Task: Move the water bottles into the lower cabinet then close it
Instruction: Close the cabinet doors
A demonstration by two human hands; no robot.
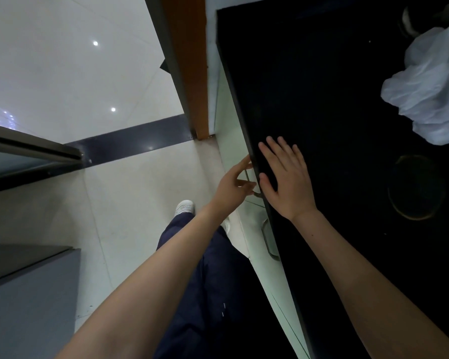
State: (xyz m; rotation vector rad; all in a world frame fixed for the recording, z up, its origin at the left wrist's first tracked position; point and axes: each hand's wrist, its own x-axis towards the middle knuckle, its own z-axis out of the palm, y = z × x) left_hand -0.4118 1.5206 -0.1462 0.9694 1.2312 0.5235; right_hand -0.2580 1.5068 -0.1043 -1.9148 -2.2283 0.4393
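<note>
Left hand (233,182) is gripping nothing. Its fingers are lying loosely spread and nearly straight just beside the upper door handle (256,194), with the index tip touching the pale cabinet front (227,120) under the counter edge. Whether any finger is hooking behind the handle, I cannot tell. Right hand (285,177) is resting palm-down on the black countertop (335,112) at its edge, fingers spread flat, holding nothing.

Head view, remainder: a second handle (268,239) is showing lower on the same cabinet front. A white plastic bag (430,86) is lying on the far part of the countertop, and a round ring (416,187) is sitting in the surface nearer the person. Dark trousers (218,281) and a white shoe (184,206) are standing on the tiled floor (75,73). The water bottles are not showing anywhere in this view, and the cabinet interior is hidden.

Judgement: the step in hand is working the lower cabinet door. With no bottle held, I cannot say whether this is the opening or the closing. The next move is calling for the left fingers to curl around the handle, or press flat on the door, while the right hand is bracing on the counter.
</note>
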